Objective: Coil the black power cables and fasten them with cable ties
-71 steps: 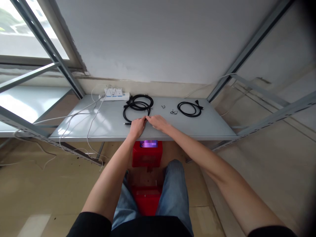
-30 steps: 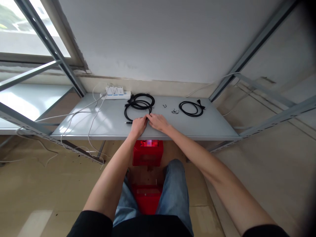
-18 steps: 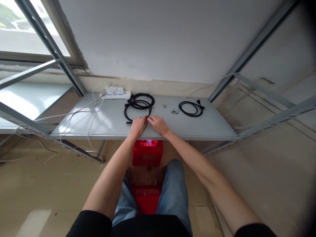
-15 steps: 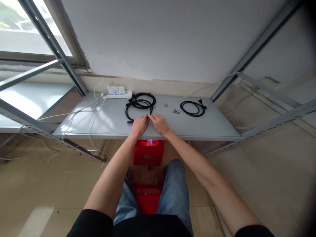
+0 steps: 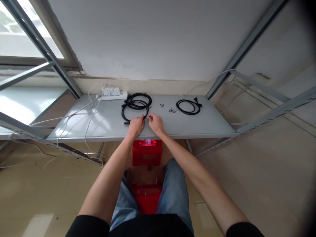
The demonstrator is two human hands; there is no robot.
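Drawn in since the earlier frame, right hand (image 5: 154,122) sits beside left hand (image 5: 135,126), frame centre | both hands' fingers pinched on near loop of cable (image 5: 134,106) on shelf (image 5: 209,123) | its end strays left, unbound | second coil (image 5: 187,113) lies neat, centre right

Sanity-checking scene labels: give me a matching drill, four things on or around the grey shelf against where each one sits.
Things:
1. white plastic power strip
2. loose black cable coil
3. tidy black cable coil
4. red plastic crate

Places:
A. below the grey metal shelf
B. back of the shelf, left of both coils
C. right part of the shelf, untouched
D. near edge in the left hand grip, right hand touching

Pairs: 1-B, 2-D, 3-C, 4-A
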